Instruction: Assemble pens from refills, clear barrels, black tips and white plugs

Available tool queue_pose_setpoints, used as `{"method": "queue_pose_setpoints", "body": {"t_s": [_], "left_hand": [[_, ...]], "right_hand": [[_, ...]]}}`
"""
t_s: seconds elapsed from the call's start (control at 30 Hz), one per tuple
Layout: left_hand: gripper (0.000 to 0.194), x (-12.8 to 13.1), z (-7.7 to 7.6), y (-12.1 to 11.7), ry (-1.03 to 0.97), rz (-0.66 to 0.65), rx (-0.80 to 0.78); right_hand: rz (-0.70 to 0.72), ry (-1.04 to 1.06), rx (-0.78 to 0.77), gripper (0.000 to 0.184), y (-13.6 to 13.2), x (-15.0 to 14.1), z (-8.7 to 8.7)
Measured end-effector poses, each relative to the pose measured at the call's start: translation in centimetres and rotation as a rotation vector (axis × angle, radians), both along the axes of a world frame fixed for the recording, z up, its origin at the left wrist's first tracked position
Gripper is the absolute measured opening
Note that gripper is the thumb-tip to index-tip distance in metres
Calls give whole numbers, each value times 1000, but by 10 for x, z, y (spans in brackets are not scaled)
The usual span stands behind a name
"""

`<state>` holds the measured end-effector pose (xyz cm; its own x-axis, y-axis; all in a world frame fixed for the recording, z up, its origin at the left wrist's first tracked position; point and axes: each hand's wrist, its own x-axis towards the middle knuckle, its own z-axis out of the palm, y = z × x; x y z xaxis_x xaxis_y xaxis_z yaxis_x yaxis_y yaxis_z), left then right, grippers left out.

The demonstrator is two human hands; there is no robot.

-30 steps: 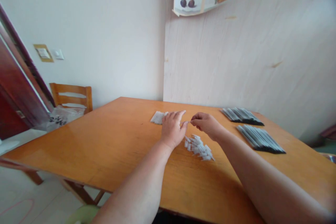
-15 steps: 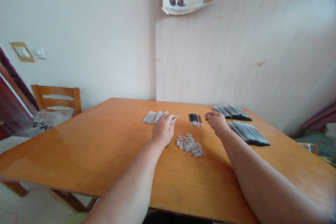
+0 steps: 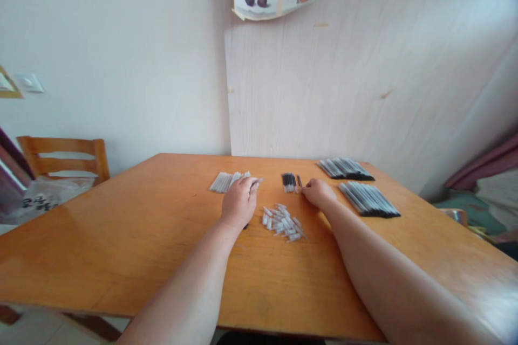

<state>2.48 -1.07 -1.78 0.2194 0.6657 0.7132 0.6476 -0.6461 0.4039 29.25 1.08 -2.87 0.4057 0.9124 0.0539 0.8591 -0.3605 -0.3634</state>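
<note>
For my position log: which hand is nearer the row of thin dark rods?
Right. The right hand is close by the right end of the dark rods; the left hand is to their left, across a wider gap, beside the pale tubes.

Around the heap of pieces [image 3: 284, 222] on the tabletop [image 3: 267, 291], tubes [image 3: 223, 182] lie at ten o'clock, rods [image 3: 289, 181] at twelve, and two stick bundles [image 3: 367, 199] (one behind the other) at two.
</note>
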Motion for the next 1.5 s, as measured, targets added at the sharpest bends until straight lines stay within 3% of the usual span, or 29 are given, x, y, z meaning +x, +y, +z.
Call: {"method": "queue_pose_setpoints", "body": {"t_s": [0.73, 1.1, 1.27, 1.5], "left_hand": [[19, -6, -1, 5, -20, 28, 13], [20, -5, 0, 5, -61, 40, 13], [21, -6, -1, 5, -47, 38, 6], [22, -7, -3, 6, -25, 30, 20]], "right_hand": [[-88, -53, -87, 38, -1, 14, 4], [-60, -19, -73, 38, -2, 18, 3], [-107, 68, -39, 39, 0, 20, -3], [-126, 282, 53, 23, 7, 29, -6]]}}
